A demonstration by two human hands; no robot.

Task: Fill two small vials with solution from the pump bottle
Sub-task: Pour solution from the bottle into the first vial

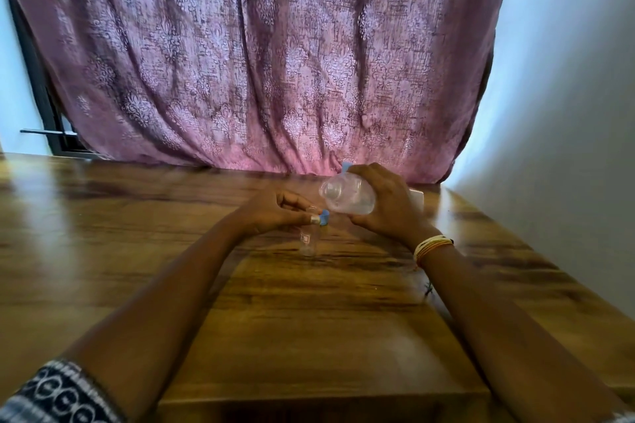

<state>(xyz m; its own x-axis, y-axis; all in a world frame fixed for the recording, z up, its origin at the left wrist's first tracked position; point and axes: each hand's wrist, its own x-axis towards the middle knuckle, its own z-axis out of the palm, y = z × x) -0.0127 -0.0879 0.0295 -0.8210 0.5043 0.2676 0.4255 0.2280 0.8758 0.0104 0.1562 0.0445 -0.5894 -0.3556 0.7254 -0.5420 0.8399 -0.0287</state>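
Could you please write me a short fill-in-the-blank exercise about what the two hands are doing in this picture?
1. The right hand grips the clear ____, tipped on its side.
2. The left hand pinches a small cap coloured ____.
3. A small clear vial stands below the left hand on the ____ table.
4. Behind the table hangs a patterned ____.

Missing words: bottle; blue; wooden; curtain

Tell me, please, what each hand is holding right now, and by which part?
The right hand grips the tipped clear bottle around its body. The left hand pinches the blue cap at the top of a small vial.
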